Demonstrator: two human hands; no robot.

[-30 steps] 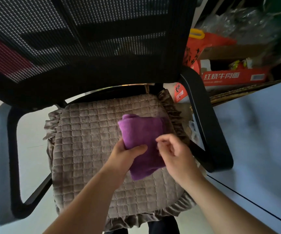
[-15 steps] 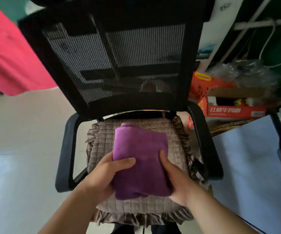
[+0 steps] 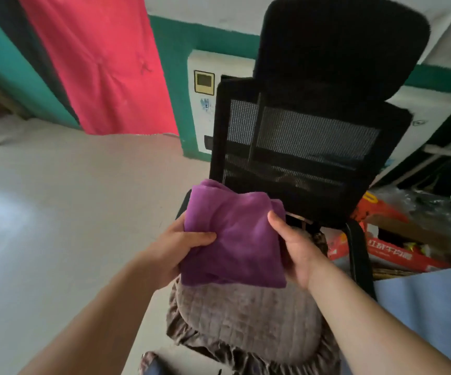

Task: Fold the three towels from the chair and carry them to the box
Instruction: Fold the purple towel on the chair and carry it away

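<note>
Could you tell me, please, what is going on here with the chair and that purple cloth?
A person is holding a folded purple towel bundle in both hands, above the quilted seat cushion of a black mesh office chair. The left hand grips its left edge and the right hand its right edge, thumbs on top. The folding looks finished; how many towels the bundle holds cannot be told. The box they should go to cannot be picked out with certainty.

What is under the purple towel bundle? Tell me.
Below the purple towel bundle, held up between the left hand and right hand, lies the grey quilted seat cushion. The bundle covers the cushion's back part, so anything there is hidden.
</note>
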